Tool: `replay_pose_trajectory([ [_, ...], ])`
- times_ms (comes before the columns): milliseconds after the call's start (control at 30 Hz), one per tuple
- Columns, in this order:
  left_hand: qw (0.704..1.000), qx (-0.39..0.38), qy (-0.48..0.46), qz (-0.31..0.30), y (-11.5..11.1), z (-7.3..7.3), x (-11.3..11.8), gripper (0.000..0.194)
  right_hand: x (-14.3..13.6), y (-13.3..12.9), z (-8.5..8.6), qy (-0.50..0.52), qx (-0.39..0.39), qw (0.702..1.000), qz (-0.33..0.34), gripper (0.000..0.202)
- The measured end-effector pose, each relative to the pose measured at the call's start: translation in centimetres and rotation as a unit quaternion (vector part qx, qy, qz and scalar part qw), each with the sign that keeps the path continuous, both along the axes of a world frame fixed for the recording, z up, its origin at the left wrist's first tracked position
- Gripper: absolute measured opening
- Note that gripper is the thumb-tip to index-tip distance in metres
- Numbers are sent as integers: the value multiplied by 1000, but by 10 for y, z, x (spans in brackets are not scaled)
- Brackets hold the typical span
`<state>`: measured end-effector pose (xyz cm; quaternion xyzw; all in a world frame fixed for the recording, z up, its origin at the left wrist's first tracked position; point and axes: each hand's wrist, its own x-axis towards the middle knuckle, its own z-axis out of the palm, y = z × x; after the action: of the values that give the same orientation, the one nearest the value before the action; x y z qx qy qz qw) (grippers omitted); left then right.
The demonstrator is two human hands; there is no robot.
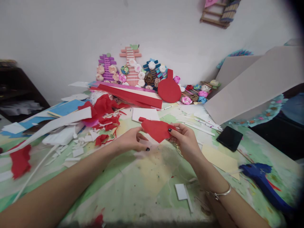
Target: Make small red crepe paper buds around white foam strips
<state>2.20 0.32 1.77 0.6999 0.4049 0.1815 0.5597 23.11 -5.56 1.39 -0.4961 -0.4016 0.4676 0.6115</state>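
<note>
Pinching a red paper piece (155, 129) with the right hand (186, 141), so that grip is clamped on the paper's edge, thumb on top. The piece is up just this side of the white card (146, 113) lying on the surface (133, 190). The left hand (130, 139) is off to the near left of the card, grip loose, thumb and fingers apart; can't tell if a fingertip brushes the paper. Going around the card: crumpled red paper (103, 104) sits to its left, long red strips (142, 100) run just behind it, and a red paddle-shaped cutout (169, 90) is up behind and to the right. Way over right of the card there's a black slab (229, 138), plus a blue glue gun (263, 186) that's closer in.
</note>
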Motion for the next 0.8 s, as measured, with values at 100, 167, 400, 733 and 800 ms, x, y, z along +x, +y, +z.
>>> replay_pose_trajectory([
  [100,983,162,16,84,-8,-1,4,79,-2,-1,1,18,1,999,-35,46],
  [167,958,261,20,118,-16,-2,8,78,-3,-1,0,21,12,998,-50,56],
  [400,932,353,-18,76,-34,-8,16,54,-15,-6,-6,28,38,999,-19,50],
  [733,947,287,-103,104,-31,-5,14,15,-25,-12,-9,13,33,997,69,14],
  [800,946,279,-117,116,-30,-4,13,14,-23,-12,-7,7,23,997,80,16],
])
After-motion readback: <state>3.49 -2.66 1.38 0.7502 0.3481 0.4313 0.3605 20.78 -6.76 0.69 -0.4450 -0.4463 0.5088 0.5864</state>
